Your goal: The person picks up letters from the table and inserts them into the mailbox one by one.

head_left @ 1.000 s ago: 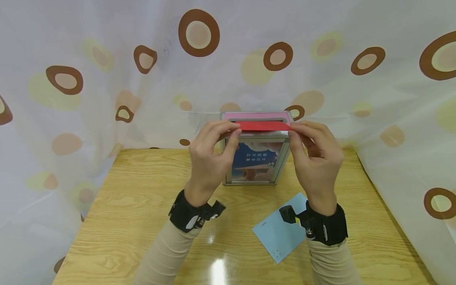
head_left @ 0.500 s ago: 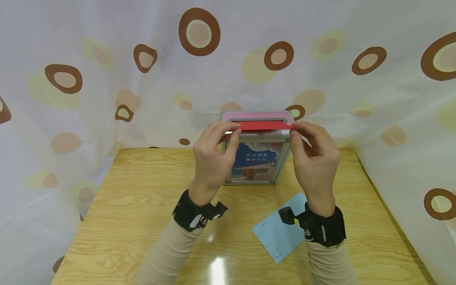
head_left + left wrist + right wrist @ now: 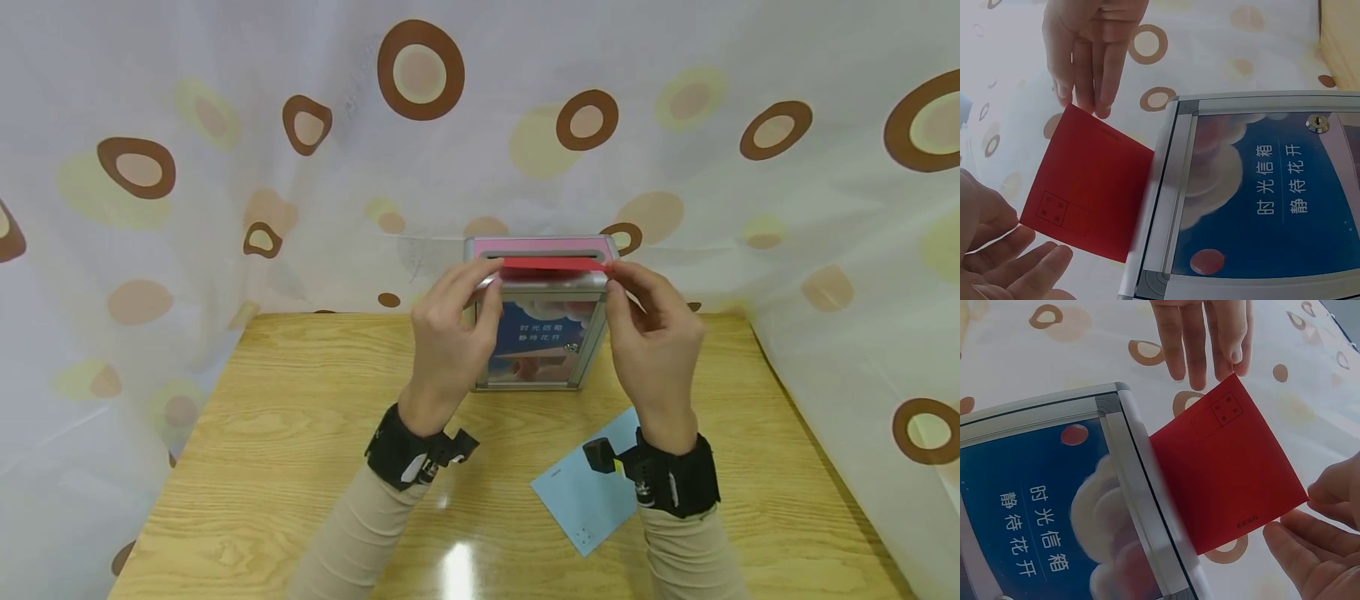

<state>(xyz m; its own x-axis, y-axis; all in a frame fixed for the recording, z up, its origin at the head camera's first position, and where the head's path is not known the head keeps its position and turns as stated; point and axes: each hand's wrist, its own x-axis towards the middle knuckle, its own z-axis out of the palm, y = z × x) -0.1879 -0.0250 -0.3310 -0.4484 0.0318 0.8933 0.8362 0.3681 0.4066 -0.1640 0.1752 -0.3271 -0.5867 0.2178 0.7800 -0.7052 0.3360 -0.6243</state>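
A red envelope (image 3: 551, 263) stands at the top of a metal-framed letter box (image 3: 536, 342), its lower part hidden behind the front top edge. Thumb and fingertips of my left hand (image 3: 455, 337) pinch its left outer corner. At the opposite corner my right hand (image 3: 656, 346) pinches it the same way. Both wrist views show the envelope (image 3: 1088, 184) sticking out beyond the box's top rim, with a printed stamp square near one corner. The box's slot (image 3: 543, 252) shows just behind the envelope in the head view.
A light blue envelope (image 3: 588, 492) lies on the wooden table (image 3: 300, 467), partly under my right wrist. The letter box has a small lock (image 3: 1317, 123) on its front door. A patterned cloth (image 3: 480, 150) hangs behind and at both sides.
Both hands have drawn slightly closer together, the right moving left and the left a little right. The red envelope has tilted a little, and a thinner strip of it shows.
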